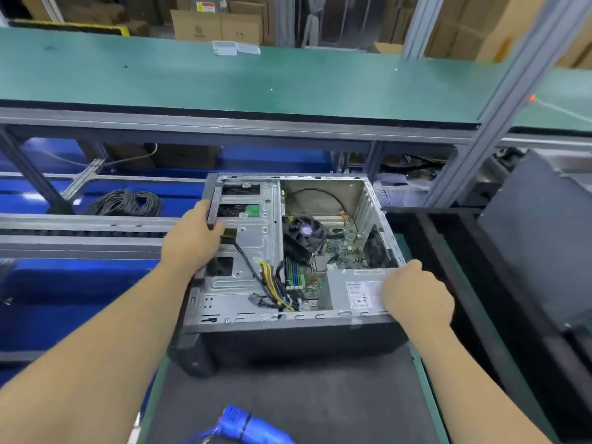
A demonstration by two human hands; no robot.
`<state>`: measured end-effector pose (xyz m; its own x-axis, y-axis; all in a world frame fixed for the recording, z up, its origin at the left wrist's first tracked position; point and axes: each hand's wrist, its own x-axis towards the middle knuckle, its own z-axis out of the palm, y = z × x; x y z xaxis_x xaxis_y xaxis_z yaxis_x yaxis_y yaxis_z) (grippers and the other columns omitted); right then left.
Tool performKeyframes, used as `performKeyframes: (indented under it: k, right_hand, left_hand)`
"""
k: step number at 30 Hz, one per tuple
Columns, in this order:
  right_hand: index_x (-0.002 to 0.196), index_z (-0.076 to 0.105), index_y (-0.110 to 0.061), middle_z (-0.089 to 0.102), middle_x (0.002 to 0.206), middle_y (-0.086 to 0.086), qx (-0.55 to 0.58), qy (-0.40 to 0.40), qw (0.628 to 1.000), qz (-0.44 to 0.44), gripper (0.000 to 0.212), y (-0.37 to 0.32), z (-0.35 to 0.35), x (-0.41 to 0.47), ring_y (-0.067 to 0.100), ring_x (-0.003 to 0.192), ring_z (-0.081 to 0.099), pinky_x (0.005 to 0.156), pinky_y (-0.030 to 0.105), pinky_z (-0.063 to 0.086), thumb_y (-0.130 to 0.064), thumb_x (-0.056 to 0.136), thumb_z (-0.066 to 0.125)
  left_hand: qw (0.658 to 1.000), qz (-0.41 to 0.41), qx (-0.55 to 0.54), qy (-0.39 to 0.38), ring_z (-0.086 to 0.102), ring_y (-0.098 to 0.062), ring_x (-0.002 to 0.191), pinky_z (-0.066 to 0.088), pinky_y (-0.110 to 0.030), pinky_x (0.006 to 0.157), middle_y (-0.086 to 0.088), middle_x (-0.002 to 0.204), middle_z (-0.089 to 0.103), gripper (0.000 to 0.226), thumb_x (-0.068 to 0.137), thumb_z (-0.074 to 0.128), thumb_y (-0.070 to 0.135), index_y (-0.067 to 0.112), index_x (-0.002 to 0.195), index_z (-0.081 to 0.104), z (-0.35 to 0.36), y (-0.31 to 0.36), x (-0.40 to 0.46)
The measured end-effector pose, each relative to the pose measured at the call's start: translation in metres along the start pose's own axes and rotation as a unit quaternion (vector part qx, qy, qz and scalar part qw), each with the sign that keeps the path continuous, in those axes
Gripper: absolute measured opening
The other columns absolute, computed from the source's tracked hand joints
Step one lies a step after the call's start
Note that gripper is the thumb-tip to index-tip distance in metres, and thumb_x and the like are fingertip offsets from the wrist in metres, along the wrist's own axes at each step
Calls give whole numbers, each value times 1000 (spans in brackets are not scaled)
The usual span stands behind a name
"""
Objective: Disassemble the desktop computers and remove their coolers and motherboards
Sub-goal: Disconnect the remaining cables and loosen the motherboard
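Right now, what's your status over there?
Left hand grips case edge; right hand on power supply. Cooler, motherboard still in. Cables in way.

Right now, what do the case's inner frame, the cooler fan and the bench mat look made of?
Inner frame: bare sheet metal, likely steel, dull silver with stamped ribs and holes. Cooler fan: black plastic blades, with a shiny round hub label. Bench mat: dark grey, matte, probably rubber or foam; blur hides its texture.
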<state>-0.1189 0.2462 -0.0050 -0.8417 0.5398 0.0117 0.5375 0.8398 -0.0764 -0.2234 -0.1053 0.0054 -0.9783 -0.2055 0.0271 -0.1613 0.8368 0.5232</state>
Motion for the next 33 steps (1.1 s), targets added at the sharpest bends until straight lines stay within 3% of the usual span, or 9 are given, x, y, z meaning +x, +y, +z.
performKeyframes:
  k: [2,6,8,13,22,25,28,31,33]
  right_hand:
    - [91,46,-13,58,91,10,43,-23,999,-6,28,3,-6,17,31,76,48,66,36,37,-38,97,35]
    - [123,48,-5,60,119,18,166,-117,976,-79,53,-22,-18,82,35,99,57,82,40,45,-52,101,33]
    - [127,50,0,60,124,21,168,-134,972,-94,58,-38,-13,103,37,107,59,90,41,47,-50,103,34]
    - [126,52,4,58,118,25,111,-76,983,-122,51,-40,-3,93,41,105,58,85,43,51,-38,108,28]
    - [106,53,0,59,86,9,147,-44,985,76,52,29,14,7,26,69,51,56,32,35,-47,103,32]
    - [85,55,-10,55,76,6,69,-46,995,58,59,49,-7,12,28,69,54,61,32,37,-57,101,23]
    - [94,67,-5,66,94,20,41,76,995,54,63,57,-28,53,38,86,62,70,38,41,-55,100,28]
    - [103,64,2,62,100,27,74,171,982,-28,44,54,-34,102,45,94,59,80,48,50,-38,99,46]
    - [125,55,0,57,121,28,99,116,986,-62,51,46,-32,128,47,110,54,90,51,46,-43,99,50]
  left_hand:
    - [999,-25,44,15,57,-36,97,44,-44,77,-10,121,62,33,99,45,39,23,128,42,0,7,-11]
    - [992,-100,76,-11,54,-43,112,39,-45,75,-12,141,45,53,102,32,44,21,149,26,7,5,-67]
    - [985,-118,125,-4,47,-42,121,39,-46,78,-15,148,34,61,103,29,46,22,156,12,13,10,-91]
    - [981,-108,159,-4,41,-41,126,43,-51,91,-19,149,29,66,100,34,29,17,158,5,17,15,-81]
    - [974,120,172,-91,51,-38,119,47,-51,92,-10,146,38,55,104,33,27,31,157,19,22,38,26]
    - [987,92,124,-47,57,-38,114,48,-47,92,-11,133,57,42,99,43,19,25,139,54,22,60,19]
    - [994,18,30,100,59,-41,102,49,-47,90,-17,111,68,33,86,48,11,12,112,68,5,67,-14]
    - [968,-1,5,253,34,-39,140,22,-53,116,-19,149,44,61,86,52,28,10,143,45,16,85,-91]
    - [967,-81,-114,214,9,-34,150,11,-50,121,-19,163,14,84,86,57,35,16,157,14,42,104,-144]
